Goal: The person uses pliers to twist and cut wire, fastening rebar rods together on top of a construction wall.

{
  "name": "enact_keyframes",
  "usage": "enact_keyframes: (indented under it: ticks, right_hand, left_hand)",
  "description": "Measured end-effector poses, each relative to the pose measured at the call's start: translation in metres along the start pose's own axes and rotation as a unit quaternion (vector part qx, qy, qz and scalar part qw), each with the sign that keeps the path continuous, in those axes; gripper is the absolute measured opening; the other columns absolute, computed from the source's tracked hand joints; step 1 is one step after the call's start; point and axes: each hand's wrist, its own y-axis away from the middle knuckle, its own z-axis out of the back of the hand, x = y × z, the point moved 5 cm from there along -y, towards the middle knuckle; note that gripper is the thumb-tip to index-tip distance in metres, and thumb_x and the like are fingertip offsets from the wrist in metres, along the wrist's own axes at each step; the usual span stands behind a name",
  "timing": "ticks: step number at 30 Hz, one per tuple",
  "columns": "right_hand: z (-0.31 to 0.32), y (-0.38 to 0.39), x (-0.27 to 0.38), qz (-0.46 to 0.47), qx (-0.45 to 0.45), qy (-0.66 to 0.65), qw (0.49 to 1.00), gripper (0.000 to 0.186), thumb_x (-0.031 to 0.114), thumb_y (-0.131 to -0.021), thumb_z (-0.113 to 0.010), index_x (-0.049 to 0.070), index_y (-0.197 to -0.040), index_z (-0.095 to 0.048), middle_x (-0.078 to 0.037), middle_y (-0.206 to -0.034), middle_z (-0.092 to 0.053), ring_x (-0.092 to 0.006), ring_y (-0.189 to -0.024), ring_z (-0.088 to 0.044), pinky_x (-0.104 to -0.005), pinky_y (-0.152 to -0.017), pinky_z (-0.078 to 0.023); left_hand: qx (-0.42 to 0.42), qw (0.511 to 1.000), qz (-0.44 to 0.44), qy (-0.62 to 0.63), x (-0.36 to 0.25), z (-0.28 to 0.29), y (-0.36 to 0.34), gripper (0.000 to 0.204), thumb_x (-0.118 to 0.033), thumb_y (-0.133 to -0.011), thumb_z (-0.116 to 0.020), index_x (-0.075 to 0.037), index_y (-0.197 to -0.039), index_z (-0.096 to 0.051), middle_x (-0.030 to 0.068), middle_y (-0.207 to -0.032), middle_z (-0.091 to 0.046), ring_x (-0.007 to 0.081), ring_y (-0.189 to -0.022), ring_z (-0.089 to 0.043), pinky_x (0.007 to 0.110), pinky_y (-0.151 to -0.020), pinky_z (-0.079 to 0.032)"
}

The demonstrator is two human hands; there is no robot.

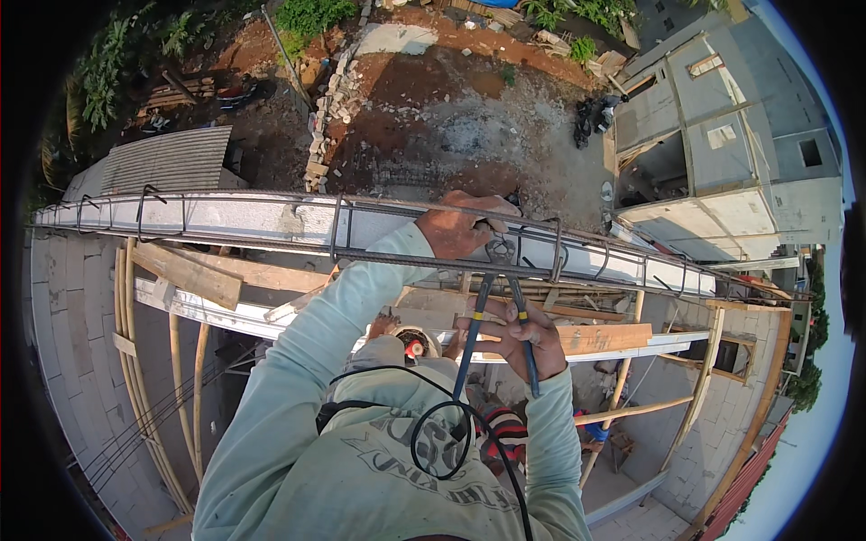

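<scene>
A long cage of steel rebar [397, 259] with square stirrups runs crosswise over a pale beam [244, 215] in front of me. My left hand [460, 225] lies over the cage, fingers bent and closed near the far bar; what they pinch, if anything, is hidden. In my right hand [519, 335] are pincers [487, 293] with dark blue, yellow-banded handles. Some of its fingers pass between the handles, which stand apart. The pincers' jaws point away from me, at the rebar just right of my left hand.
Wooden planks [604, 338] and bamboo poles [198, 388] stand below the beam. A person in a striped shirt [503, 431] is lower down. A black cable [415, 442] loops over my shirt. Beyond the beam, the ground [478, 126] lies far below, beside a grey building [713, 135].
</scene>
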Motion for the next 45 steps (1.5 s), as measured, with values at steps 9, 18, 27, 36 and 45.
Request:
enact_keyframes:
  ticks: [9, 18, 27, 36, 45]
  right_hand:
    - [0.006, -0.001, 0.006, -0.004, -0.011, 0.018, 1.000, 0.044, 0.008, -0.076, -0.058, -0.002, -0.118, -0.050, -0.029, -0.134, -0.046, -0.0479, -0.116, -0.052, -0.0630, -0.091, -0.046]
    - [0.016, 0.002, 0.003, 0.026, -0.037, 0.021, 0.999, 0.011, 0.004, -0.081, -0.055, 0.005, -0.091, -0.051, -0.020, -0.108, -0.057, -0.0333, -0.093, -0.062, -0.0454, -0.077, -0.052]
    - [0.009, 0.000, -0.012, 0.023, -0.044, -0.043, 0.998, 0.011, 0.012, -0.089, -0.055, 0.008, -0.097, -0.048, -0.015, -0.098, -0.053, -0.0231, -0.078, -0.057, -0.0344, -0.067, -0.049]
    - [0.014, 0.000, -0.021, 0.014, -0.022, -0.071, 0.997, 0.032, 0.029, -0.094, -0.058, 0.005, -0.112, -0.048, -0.008, -0.091, -0.048, -0.0152, -0.072, -0.050, -0.0294, -0.061, -0.042]
    - [0.015, 0.000, -0.024, 0.023, -0.006, -0.090, 0.996, 0.032, 0.031, -0.096, -0.055, 0.005, -0.113, -0.046, -0.007, -0.090, -0.048, -0.0138, -0.070, -0.049, -0.0278, -0.059, -0.042]
  left_hand:
    - [-0.006, 0.999, -0.022, -0.033, -0.001, -0.001, 0.000, 0.041, -0.001, -0.080, -0.054, -0.006, -0.121, -0.057, 0.0111, -0.111, -0.064, 0.0225, -0.098, -0.065, 0.035, -0.084, -0.053]
    - [-0.001, 1.000, -0.001, 0.008, 0.000, 0.001, -0.001, 0.045, 0.002, -0.077, -0.054, -0.006, -0.121, -0.058, 0.0110, -0.108, -0.066, 0.0236, -0.096, -0.066, 0.035, -0.086, -0.052]
    - [0.012, 0.999, 0.034, 0.032, 0.000, -0.001, -0.001, 0.047, 0.003, -0.077, -0.051, -0.005, -0.124, -0.056, 0.0124, -0.106, -0.067, 0.0229, -0.097, -0.067, 0.033, -0.088, -0.051]
    - [-0.110, 0.981, -0.064, -0.148, -0.029, -0.015, 0.043, 0.051, 0.003, -0.077, -0.052, -0.004, -0.128, -0.051, 0.0185, -0.124, -0.058, 0.0298, -0.121, -0.053, 0.037, -0.097, -0.046]
    - [-0.236, 0.915, 0.144, 0.293, -0.059, -0.090, 0.125, 0.039, -0.006, -0.087, -0.060, 0.005, -0.124, -0.051, 0.0156, -0.110, -0.063, 0.0242, -0.094, -0.067, 0.031, -0.084, -0.053]
